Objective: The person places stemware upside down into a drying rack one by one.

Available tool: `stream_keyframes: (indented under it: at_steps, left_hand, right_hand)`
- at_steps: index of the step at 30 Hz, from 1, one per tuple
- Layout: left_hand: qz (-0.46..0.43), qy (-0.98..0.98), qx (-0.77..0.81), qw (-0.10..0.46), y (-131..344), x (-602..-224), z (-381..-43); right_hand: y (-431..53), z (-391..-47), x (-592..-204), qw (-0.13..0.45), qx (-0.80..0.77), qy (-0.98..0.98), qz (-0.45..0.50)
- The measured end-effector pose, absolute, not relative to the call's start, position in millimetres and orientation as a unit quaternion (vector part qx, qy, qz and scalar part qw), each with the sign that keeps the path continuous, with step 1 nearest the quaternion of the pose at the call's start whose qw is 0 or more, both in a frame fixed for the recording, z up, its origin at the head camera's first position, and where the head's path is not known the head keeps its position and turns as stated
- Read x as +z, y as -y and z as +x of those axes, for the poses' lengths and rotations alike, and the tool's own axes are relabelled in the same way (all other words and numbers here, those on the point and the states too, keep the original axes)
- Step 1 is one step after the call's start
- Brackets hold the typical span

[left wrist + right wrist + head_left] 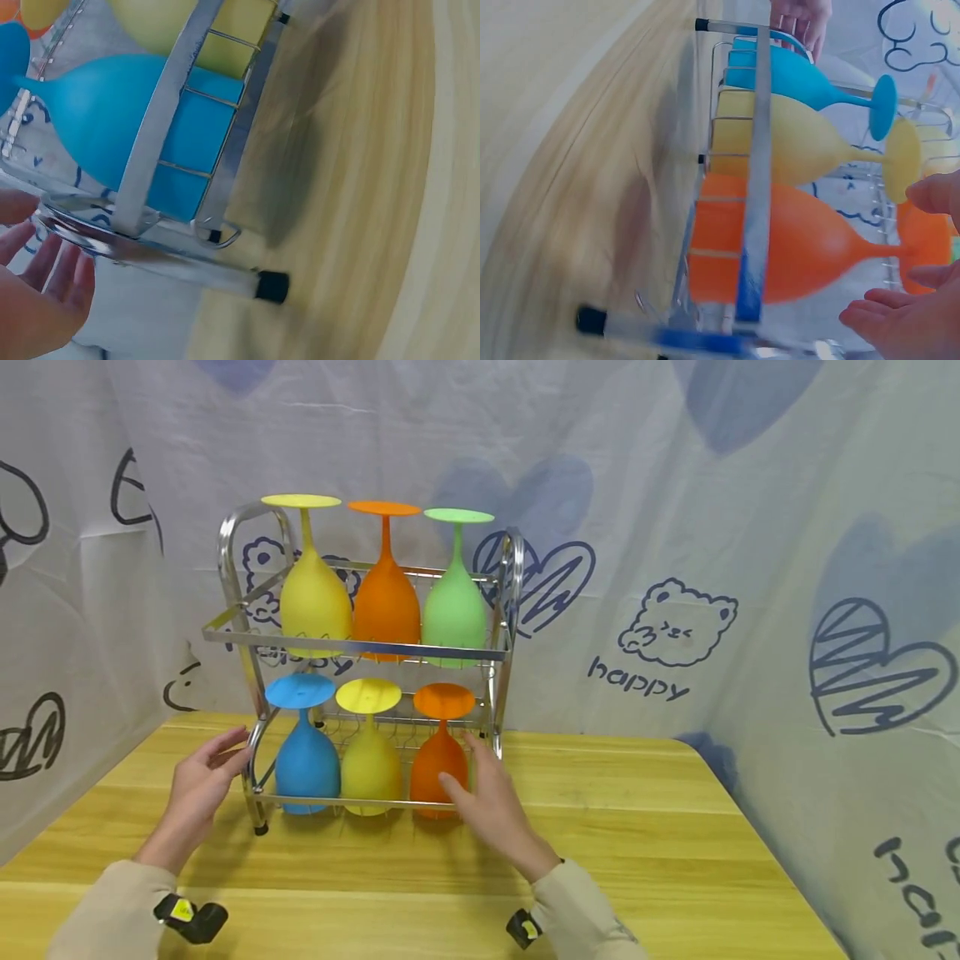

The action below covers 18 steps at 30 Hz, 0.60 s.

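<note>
A two-tier chrome rack [375, 646] stands on the table with stemmed goblets upside down on both tiers. Yellow [316, 597], orange [386, 602] and light green [454, 610] goblets fill the upper tier. Below are a blue goblet [307, 768], a yellow goblet [371, 768] and an orange goblet [427, 768]. My left hand [202, 783] is at the rack's lower left side, its fingers [66, 274] loosely bent by the metal tube; contact is unclear. Beside the lower orange goblet my right hand [491, 793] has thumb and fingers spread, holding nothing.
The rack's black-capped feet [271, 286] rest on the wooden table [637, 827]. Behind and at both sides hangs a pale printed curtain [645, 485] with hearts and bear drawings. The rack's front rails [756, 172] run close in front of the goblets.
</note>
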<state>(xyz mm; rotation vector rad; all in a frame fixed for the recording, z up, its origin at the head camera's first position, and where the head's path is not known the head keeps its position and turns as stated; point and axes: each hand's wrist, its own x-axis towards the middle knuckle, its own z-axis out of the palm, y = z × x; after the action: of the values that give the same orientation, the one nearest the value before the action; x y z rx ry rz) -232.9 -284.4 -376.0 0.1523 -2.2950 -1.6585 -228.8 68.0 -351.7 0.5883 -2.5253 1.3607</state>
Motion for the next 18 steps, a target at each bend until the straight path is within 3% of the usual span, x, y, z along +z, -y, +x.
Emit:
stream_keyframes:
  at_steps: [8, 18]
  left_hand:
    - [-0.01, 0.871, -0.452, 0.193, 281, -362, -210]
    - [-0.081, 0.916, -0.356, 0.166, 252, -349, -174]
  right_hand:
    - [-111, -213, -343, 0.154, 0.424, 0.866, 0.215]
    - [-159, -205, -344, 0.18, 0.361, 0.892, 0.205]
